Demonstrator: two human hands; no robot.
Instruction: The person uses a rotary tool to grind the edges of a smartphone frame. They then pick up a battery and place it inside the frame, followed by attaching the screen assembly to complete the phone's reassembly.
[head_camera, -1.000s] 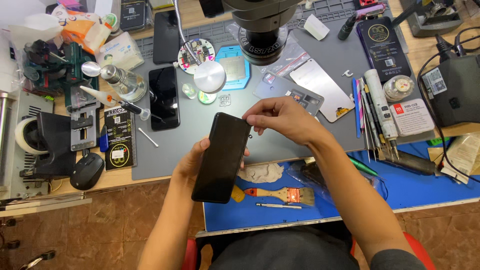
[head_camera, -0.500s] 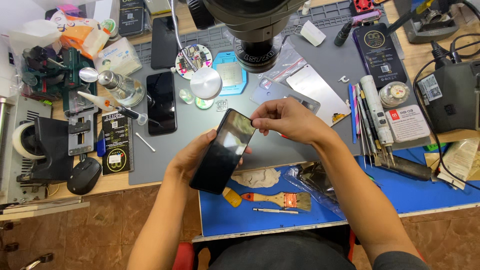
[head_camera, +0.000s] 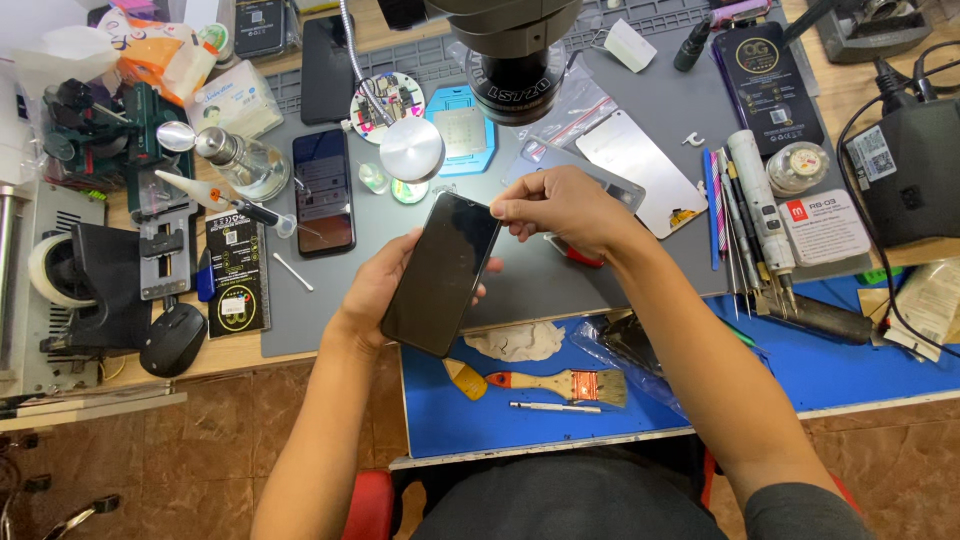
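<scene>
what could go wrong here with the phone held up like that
The left hand cradles the black phone from beneath while the right hand pinches only its top corner; a slip might drop it onto the grey mat or off the bench edge. The microscope head hangs close above, so lifting the phone could knock it. The brush and the white wad lie just below, so grit may reach the glass.

Open grey mat (head_camera: 560, 290) lay under and just beyond the phone (head_camera: 440, 272). Microscope head (head_camera: 515, 45) overhung the far side. Second phone (head_camera: 323, 190) and glass bottle (head_camera: 240, 160) blocked the left; tool row (head_camera: 750, 220) blocked the right. Brush (head_camera: 560, 385) and rag (head_camera: 520, 342) lay on the near blue mat (head_camera: 440, 420).
</scene>
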